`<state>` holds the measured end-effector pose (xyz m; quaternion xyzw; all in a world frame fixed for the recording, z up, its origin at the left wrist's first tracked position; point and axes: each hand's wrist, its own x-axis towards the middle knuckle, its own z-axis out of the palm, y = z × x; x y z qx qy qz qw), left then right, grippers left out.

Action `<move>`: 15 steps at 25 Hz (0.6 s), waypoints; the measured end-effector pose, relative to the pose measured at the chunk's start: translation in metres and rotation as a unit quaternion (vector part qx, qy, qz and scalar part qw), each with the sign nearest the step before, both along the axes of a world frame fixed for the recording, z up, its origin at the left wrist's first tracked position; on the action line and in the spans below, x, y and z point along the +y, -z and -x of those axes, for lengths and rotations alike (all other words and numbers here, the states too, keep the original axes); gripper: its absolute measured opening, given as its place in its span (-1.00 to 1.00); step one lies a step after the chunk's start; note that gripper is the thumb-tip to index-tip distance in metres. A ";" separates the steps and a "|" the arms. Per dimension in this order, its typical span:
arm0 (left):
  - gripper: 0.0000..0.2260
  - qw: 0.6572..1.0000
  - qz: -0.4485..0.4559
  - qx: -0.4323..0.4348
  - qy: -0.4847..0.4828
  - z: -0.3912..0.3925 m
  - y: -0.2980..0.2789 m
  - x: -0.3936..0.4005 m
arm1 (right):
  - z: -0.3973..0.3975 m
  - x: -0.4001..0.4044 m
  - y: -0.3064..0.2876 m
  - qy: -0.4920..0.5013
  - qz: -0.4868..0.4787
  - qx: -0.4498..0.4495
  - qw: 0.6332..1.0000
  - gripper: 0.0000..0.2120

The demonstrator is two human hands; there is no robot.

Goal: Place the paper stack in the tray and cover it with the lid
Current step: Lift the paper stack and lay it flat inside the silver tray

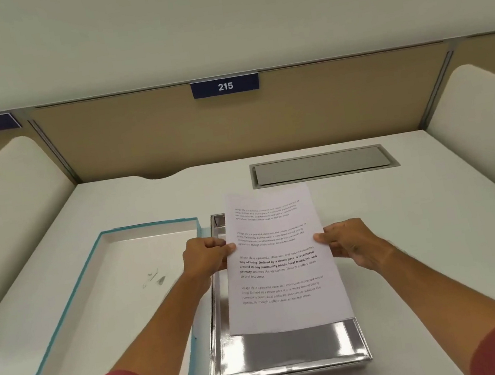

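A white paper stack [281, 265] with printed text hangs over a shiny silver tray [289, 356] in the middle of the desk. My left hand [206, 256] pinches the stack's left edge and my right hand [347, 241] pinches its right edge. The stack's far end reaches past the tray's far rim, and its near end hovers above the tray's floor. To the left of the tray lies the lid [103, 303], turquoise outside and white inside, with its hollow side up. My left forearm crosses the lid's right wall.
A white desk [438, 240] holds everything. A grey cable hatch [321, 166] is set into the desk behind the tray. Tan partition panels with number signs 214 and 215 close off the back, and white rounded side screens stand left and right.
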<state>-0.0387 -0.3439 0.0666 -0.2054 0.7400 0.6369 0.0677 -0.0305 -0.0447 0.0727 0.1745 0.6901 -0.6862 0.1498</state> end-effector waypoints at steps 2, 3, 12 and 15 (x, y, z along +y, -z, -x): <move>-0.80 1.000 0.015 -0.012 -0.007 -0.002 0.007 -0.001 | 0.000 -0.007 0.008 0.008 -0.018 -0.011 1.000 -0.77; -0.83 1.000 0.022 -0.017 -0.011 -0.004 0.010 0.000 | 0.000 -0.010 0.011 0.012 -0.027 -0.017 0.999 -0.76; -0.85 0.986 0.156 -0.066 -0.005 -0.008 0.033 0.008 | 0.006 -0.030 0.036 0.023 -0.122 -0.045 0.991 -0.79; -0.84 0.976 0.205 -0.070 0.009 -0.009 0.034 0.013 | 0.005 -0.036 0.038 0.020 -0.156 -0.048 0.986 -0.87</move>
